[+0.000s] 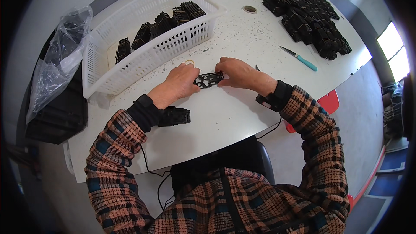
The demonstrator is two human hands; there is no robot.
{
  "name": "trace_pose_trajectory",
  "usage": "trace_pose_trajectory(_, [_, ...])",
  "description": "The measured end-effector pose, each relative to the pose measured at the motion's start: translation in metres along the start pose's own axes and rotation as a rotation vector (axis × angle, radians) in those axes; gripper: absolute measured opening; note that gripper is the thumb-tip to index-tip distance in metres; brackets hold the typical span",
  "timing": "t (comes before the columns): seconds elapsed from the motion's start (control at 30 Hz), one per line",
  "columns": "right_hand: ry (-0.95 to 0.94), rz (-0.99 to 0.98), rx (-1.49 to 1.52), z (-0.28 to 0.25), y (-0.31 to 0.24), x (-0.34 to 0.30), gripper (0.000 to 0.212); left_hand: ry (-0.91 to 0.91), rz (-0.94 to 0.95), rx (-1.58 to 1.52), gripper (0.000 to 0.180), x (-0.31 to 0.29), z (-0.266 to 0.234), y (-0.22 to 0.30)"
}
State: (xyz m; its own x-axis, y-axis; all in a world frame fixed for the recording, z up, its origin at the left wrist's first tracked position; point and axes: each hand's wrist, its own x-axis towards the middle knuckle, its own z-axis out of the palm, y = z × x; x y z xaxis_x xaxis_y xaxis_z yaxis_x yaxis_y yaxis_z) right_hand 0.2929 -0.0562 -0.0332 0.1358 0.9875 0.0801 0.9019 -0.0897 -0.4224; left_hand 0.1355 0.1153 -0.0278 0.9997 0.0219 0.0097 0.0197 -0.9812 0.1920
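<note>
Between my two hands, a flat black plastic part with cut-out holes is held just over the white table. My left hand grips its left end, fingers closed, and a yellowish rubber band shows by the fingers. The right end sits between the thumb and fingers of my right hand. Close to my left wrist lies another black plastic piece, or a small stack of them, partly hidden by the cuff. A small dark pointed tip pokes out behind my right hand; what it belongs to is hidden.
A white slatted basket at the back left holds several black bundles. Many banded black bundles are piled at the far right. A knife with a turquoise handle lies nearer. Clear plastic bags cover a black crate at left.
</note>
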Motion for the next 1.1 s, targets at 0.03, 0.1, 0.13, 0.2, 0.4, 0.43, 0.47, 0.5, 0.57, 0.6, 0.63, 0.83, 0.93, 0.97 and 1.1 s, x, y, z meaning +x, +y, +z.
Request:
trace_pose_trajectory(0.03, [-0.004,0.008,0.008,0.000,0.000,0.000,0.034,-0.006,-0.007,-0.014,0.034,0.000,-0.001,0.000])
trace_pose_trajectory(0.1, [-0.012,0.016,0.020,-0.001,0.000,0.001,0.034,-0.019,-0.022,-0.043,0.035,0.001,-0.002,0.000])
trace_pose_trajectory(0.13, [-0.020,0.024,0.033,-0.002,0.001,0.001,0.034,-0.020,-0.022,-0.044,0.035,0.002,-0.002,0.000])
trace_pose_trajectory(0.2, [-0.029,0.033,0.046,-0.003,0.001,0.002,0.034,-0.061,-0.043,-0.072,0.035,0.004,-0.002,0.000])
trace_pose_trajectory(0.4, [-0.128,0.145,0.139,-0.010,0.000,0.006,0.039,-0.036,-0.021,-0.095,0.036,0.002,-0.001,-0.001])
trace_pose_trajectory(0.43, [-0.163,0.186,0.166,-0.011,-0.001,0.007,0.040,-0.039,-0.027,-0.088,0.036,0.002,0.000,-0.001])
trace_pose_trajectory(0.47, [-0.164,0.186,0.168,-0.010,-0.001,0.008,0.040,-0.041,-0.032,-0.080,0.036,0.003,0.000,-0.001])
trace_pose_trajectory(0.5, [-0.156,0.180,0.148,-0.009,-0.002,0.009,0.040,-0.042,-0.038,-0.072,0.037,0.003,0.000,0.000])
trace_pose_trajectory(0.57, [-0.133,0.168,0.103,-0.009,-0.002,0.010,0.039,-0.034,-0.033,-0.078,0.036,0.002,0.003,-0.002])
trace_pose_trajectory(0.6, [-0.129,0.167,0.102,-0.007,-0.003,0.011,0.039,-0.025,-0.031,-0.086,0.036,0.001,0.004,-0.002])
trace_pose_trajectory(0.63, [-0.053,0.088,-0.006,-0.002,-0.003,0.010,0.038,-0.016,-0.028,-0.094,0.035,0.000,0.004,-0.003])
trace_pose_trajectory(0.83, [0.062,-0.173,-0.109,0.018,-0.017,0.023,0.036,-0.008,-0.036,-0.091,0.035,0.003,0.004,-0.002])
trace_pose_trajectory(0.93, [0.023,-0.134,0.012,0.022,-0.017,0.027,0.036,-0.036,-0.061,-0.131,0.038,0.003,0.001,-0.003])
trace_pose_trajectory(0.97, [0.002,-0.112,0.074,0.023,-0.016,0.028,0.036,-0.078,-0.076,-0.143,0.040,0.005,0.000,-0.004])
trace_pose_trajectory(1.1, [0.001,-0.096,0.080,0.024,-0.020,0.028,0.035,-0.097,-0.088,-0.202,0.047,0.003,-0.003,-0.017])
